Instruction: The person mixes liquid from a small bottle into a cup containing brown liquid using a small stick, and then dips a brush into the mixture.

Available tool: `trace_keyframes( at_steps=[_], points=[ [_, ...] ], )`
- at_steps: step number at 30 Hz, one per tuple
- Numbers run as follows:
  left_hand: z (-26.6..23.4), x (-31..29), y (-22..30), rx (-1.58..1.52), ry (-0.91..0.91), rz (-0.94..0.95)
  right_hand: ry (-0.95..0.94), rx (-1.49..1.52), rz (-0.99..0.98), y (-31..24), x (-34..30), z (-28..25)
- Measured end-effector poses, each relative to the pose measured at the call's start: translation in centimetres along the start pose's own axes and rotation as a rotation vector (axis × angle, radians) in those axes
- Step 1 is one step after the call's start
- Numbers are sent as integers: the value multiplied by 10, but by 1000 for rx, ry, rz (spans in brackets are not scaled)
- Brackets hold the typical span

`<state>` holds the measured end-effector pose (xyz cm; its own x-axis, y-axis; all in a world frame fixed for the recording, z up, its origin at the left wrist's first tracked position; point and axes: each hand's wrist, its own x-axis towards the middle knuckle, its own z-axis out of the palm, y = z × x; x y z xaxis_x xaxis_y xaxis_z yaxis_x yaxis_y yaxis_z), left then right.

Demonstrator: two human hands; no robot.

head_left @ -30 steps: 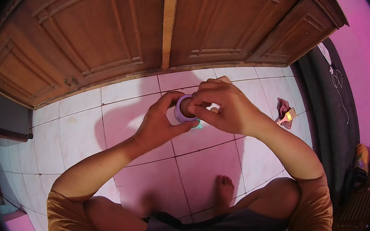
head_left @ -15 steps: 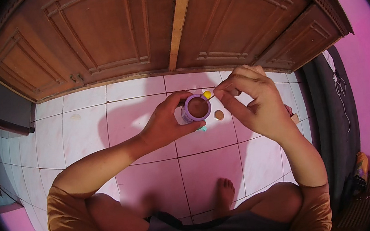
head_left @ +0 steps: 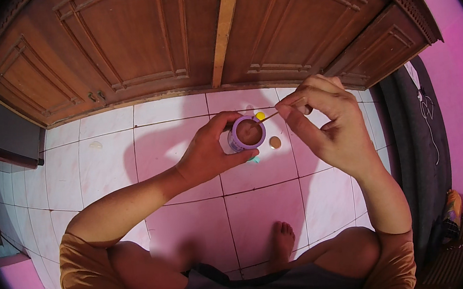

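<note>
My left hand (head_left: pixel 207 148) is closed around a purple-rimmed cup (head_left: pixel 234 142), with its thumb and fingers on either side. Smooth brown stuff (head_left: pixel 250 133) fills the cup, paler at one spot; I cannot tell whether it is a drink or paint. Between thumb and forefinger, my right hand (head_left: pixel 333 124) pinches a thin brown stick (head_left: pixel 268 117) that slants down to the left, its far end reaching the brown contents. Just behind the cup shows a small yellow round thing (head_left: pixel 260 116). A small brown-topped disc (head_left: pixel 275 142) lies right of the cup, and a turquoise piece (head_left: pixel 254 159) peeks out below it.
White floor tiles (head_left: pixel 186 228) spread under my hands, with my bare foot (head_left: pixel 283 243) near. A carved wooden cabinet (head_left: pixel 136 41) stands along the far side. At the right are a dark long cushion-like thing (head_left: pixel 410 125), a white cable (head_left: pixel 431 123) and a pink wall (head_left: pixel 460 92).
My right hand has shifted slightly right, drawing the stick outward so more of it shows. The cup in my left hand has barely moved.
</note>
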<state>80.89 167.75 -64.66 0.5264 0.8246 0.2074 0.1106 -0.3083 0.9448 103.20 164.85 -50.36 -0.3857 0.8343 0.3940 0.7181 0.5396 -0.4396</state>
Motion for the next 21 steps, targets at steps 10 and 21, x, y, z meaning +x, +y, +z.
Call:
trace_keyframes(
  at_steps=[10, 21],
  points=[
    [4, 0, -2, 10, 12, 52, -79, -64, -94, 20, -4, 33],
    [3, 1, -6, 40, 39, 72, -84, -46, -89, 24, -7, 41]
  ],
)
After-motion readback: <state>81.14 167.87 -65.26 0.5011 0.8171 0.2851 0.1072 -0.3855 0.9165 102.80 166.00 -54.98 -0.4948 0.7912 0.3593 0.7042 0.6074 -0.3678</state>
